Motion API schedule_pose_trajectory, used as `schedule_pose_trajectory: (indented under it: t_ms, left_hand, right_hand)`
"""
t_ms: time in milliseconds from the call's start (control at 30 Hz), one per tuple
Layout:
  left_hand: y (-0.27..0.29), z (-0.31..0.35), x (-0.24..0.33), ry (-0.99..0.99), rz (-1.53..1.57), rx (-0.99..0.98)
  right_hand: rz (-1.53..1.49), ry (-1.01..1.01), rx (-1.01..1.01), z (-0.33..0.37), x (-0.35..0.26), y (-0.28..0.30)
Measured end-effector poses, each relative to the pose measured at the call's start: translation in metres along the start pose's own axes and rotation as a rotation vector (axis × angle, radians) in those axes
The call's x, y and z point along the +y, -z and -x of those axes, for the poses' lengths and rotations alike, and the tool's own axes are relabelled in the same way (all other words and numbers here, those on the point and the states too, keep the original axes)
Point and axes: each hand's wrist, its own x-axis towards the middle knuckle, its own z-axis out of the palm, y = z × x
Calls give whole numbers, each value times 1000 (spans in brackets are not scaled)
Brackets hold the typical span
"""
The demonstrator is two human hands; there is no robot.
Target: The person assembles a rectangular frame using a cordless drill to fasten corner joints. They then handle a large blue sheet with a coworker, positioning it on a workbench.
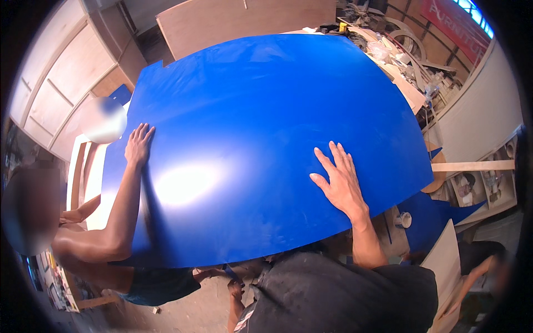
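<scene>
A large blue sheet (266, 133) with a glossy face lies spread in front of me. My right hand (341, 186) rests on its right part, palm down, fingers spread. Below the sheet's near edge, my left hand (236, 288) hangs low beside my body with its fingers curled; what they hold, if anything, is too small to make out. A co-worker at the left presses one hand (139, 144) flat on the sheet's left side, and that person's other hand (206, 274) shows under the near edge.
Wood scraps and clutter (400, 61) lie beyond the sheet's right edge. A pale wooden bar (472, 166) juts out at the right, above blue offcuts (430, 222) and a white cup (403, 220). Another person's arm (472, 283) is at the lower right, beside a pale board (444, 261).
</scene>
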Motion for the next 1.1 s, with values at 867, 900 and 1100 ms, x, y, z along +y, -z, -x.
schedule_pose_trajectory:
  t_ms: [867, 900, 1100]
  left_hand:
    - [-28, -6, -6, -126, -11, 207]
    - [-30, -7, -6, -144, -5, 210]
    - [-36, 9, 24, -78, -57, 145]
  right_hand:
    - [55, -88, -131, -5, -21, 12]
    - [59, -98, -139, -5, -21, 12]
    - [77, -67, -83, -1, -16, 10]
